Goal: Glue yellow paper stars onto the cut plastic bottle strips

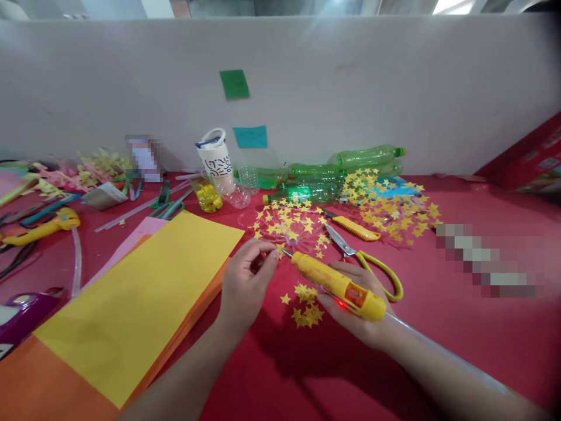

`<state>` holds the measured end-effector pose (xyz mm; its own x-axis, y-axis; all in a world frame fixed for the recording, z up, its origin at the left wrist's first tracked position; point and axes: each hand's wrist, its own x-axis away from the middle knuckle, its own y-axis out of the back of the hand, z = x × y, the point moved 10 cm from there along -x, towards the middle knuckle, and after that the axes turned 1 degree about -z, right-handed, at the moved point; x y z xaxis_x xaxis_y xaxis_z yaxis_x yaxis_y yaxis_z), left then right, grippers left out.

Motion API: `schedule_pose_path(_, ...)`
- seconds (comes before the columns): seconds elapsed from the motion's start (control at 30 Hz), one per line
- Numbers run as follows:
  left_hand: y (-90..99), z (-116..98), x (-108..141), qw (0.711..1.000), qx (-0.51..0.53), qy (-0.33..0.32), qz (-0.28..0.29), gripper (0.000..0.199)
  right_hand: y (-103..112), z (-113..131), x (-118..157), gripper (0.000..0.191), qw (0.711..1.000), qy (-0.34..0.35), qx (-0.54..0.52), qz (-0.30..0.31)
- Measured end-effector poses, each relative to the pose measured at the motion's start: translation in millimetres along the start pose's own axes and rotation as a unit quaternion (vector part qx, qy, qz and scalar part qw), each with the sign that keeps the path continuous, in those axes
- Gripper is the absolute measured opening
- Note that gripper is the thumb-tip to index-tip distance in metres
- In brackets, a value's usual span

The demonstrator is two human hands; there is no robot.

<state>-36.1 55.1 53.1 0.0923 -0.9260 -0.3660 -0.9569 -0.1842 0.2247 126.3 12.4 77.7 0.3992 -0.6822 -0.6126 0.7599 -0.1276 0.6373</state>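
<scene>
My right hand [363, 310] is wrapped round a yellow glue gun [333, 283] with a clear glue stick in its back end and a small red light on. The gun's metal tip points left, close to the fingertips of my left hand [249, 275]. Thumb and forefinger of that left hand pinch a small yellow star [280, 251]. Just beyond the hands is a clear plastic piece [302, 235] fringed with yellow paper stars. A small pile of loose stars [308, 316] lies on the red table between my wrists.
Yellow paper [144, 310] lies at left beside a second glue gun [48, 228]. Scissors [372, 263] and a yellow cutter [355, 228] are right of centre. Green bottles [315, 181], another star-covered piece [390, 204] and a white cup [217, 161] stand or lie near the wall.
</scene>
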Motion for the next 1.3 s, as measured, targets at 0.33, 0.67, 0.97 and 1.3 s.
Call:
schedule_pose_path(0.33, -0.9, -3, 0, 1.0, -0.005, -0.001, 0.001, 0.007, -5, -11, -1, 0.019, 0.996, -0.081, -0.02, 0.024)
schedule_pose_path(0.67, -0.3, -5, 1, 1.0, -0.012, -0.007, -0.001, 0.007, -8, -5, -6, 0.026, 0.997, -0.052, -0.017, 0.053)
schedule_pose_path(0.97, -0.3, -6, 1, 1.0, -0.023, -0.009, -0.002, 0.009, -10, -7, -6, 0.03, 0.996, -0.061, -0.016, 0.066)
schedule_pose_path(1.3, -0.2, -7, 1, 1.0, -0.026, -0.016, -0.003, 0.008, -12, -9, -5, 0.03, 0.994, -0.075, -0.025, 0.074)
